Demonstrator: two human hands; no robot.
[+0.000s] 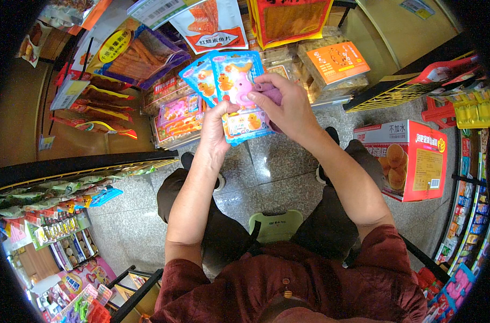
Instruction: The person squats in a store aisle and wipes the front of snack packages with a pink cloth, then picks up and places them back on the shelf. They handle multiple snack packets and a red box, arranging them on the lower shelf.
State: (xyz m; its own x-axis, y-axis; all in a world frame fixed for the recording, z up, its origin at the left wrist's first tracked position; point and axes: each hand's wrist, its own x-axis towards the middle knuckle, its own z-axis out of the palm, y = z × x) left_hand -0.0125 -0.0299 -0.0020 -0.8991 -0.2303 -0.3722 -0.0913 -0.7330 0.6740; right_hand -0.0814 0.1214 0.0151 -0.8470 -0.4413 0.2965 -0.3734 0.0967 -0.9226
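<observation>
While blue rectangular card pack [238,89] is pinched by left hand [215,124] near edge of pale shelf [334,102], purple fabric cloth [274,96], pinched by right hand [292,109], should be drawn lightly across.

Passage above grey floor [250,168] between the legs [223,237], red carton [423,167] blocking right, shelf edge [83,170] left

floor [132,226]: grey speckled tiles | light: white glare [263,171] | shelves [16,118]: tan, black-edged | stool [277,232]: pale green
</observation>
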